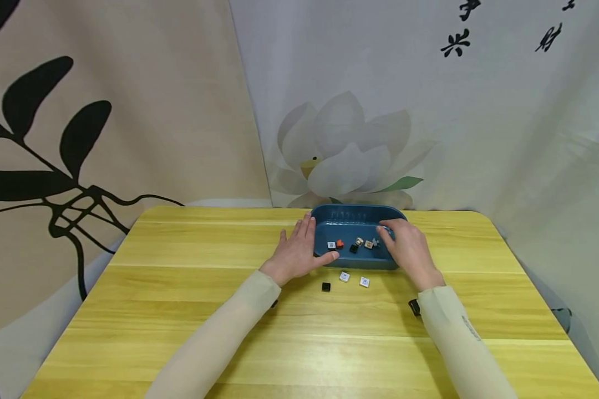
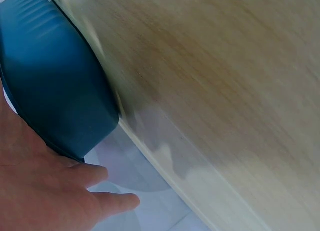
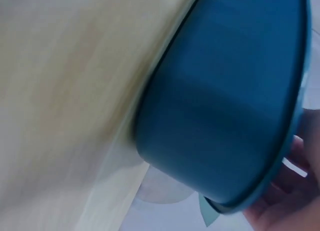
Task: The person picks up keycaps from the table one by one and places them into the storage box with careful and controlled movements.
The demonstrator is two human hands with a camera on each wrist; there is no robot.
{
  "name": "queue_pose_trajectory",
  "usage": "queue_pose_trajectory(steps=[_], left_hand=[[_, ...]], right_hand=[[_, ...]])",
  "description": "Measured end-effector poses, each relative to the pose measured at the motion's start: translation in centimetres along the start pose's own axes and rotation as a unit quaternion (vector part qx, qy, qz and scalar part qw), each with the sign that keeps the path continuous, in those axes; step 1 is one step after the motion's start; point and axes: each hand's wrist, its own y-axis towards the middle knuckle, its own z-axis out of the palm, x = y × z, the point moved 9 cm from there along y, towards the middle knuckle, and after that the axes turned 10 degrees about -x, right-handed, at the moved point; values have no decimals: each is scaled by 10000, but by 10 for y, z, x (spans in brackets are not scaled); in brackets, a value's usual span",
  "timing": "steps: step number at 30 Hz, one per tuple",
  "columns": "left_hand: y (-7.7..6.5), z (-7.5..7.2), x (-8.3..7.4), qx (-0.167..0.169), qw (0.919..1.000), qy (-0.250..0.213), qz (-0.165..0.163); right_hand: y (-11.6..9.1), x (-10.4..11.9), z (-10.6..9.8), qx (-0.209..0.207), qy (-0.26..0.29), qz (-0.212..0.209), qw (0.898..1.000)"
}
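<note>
A dark blue tray (image 1: 351, 265) sits at the far edge of the table, holding several small pieces that look like keycaps, among them a white one (image 1: 331, 245), an orange one (image 1: 340, 244) and a black one (image 1: 353, 249). My left hand (image 1: 299, 248) rests at the tray's left side with fingers extended and the thumb over the front rim. Over the right rim reaches my right hand (image 1: 408, 246), fingers bent loosely into the tray, with a gap between thumb and forefinger. The right wrist view shows the fingers (image 3: 285, 193) partly hidden behind the tray wall.
On the table (image 1: 299, 343) in front of the tray lie a black piece (image 1: 326, 287) and two white pieces, one left (image 1: 344, 276) and one right (image 1: 364, 282). A printed cloth (image 1: 349, 66) hangs right behind the table's far edge.
</note>
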Motion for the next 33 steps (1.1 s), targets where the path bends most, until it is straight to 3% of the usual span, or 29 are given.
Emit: queue_pose_trajectory(steps=[9,18,25,33], left_hand=[[-1,-3,2,-52,9999,-101,25],[0,-5,2,-175,9995,-259,62],[-6,-24,5,-554,9979,-280,186],[-23,-46,20,-948,9944,-376,265]], right_hand=[[-25,14,-19,-411,285,-445,9978],[-51,28,-31,-358,154,-618,9973],[-65,49,-34,-455,334,-1073,9926],[-80,71,-30,-496,342,-1671,9841]])
